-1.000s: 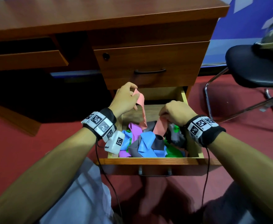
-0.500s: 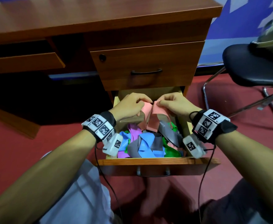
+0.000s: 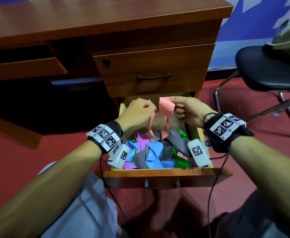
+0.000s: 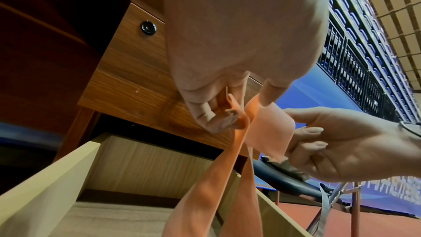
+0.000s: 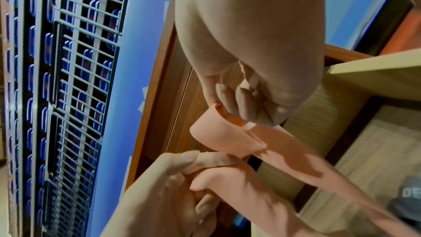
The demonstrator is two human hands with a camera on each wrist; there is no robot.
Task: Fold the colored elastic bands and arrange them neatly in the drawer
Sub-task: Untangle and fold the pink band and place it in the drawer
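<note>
Both hands hold a pink elastic band above the back of the open wooden drawer. My left hand pinches one strand of it, which hangs down to the pile. My right hand pinches the wider folded end; the same fold shows in the right wrist view. Below, a tangled pile of bands fills the drawer's front half: blue, purple, grey and green. The back of the drawer floor is bare wood.
The shut upper drawer with its dark handle sits right above the hands, under the desk top. A black chair stands to the right on red carpet. Cables hang from both wrist cameras over the drawer front.
Both hands rose from the pile and drew slightly apart. The pink band now hangs in two strands between them, with the right hand holding a folded end.
</note>
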